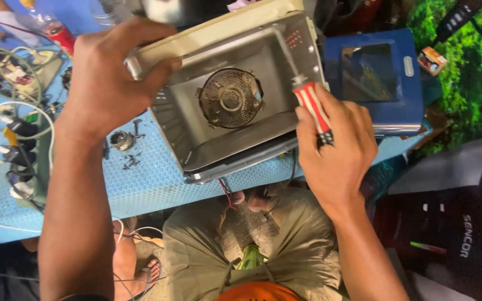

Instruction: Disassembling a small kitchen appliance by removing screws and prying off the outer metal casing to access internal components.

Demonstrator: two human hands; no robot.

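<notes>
Left hand (pixel 110 78): clamped over the top edge of an open metal oven shell (pixel 235 106), tipped on the blue table (pixel 140 189). Right hand (pixel 336 150): wrapped around a red-striped screwdriver (pixel 311 106), shaft reaching into the shell's upper right corner. Nearby: round perforated grille (pixel 231 98) inside the shell, blue door (pixel 375 78) to the right, loose screws (pixel 131 161) on the table.
</notes>
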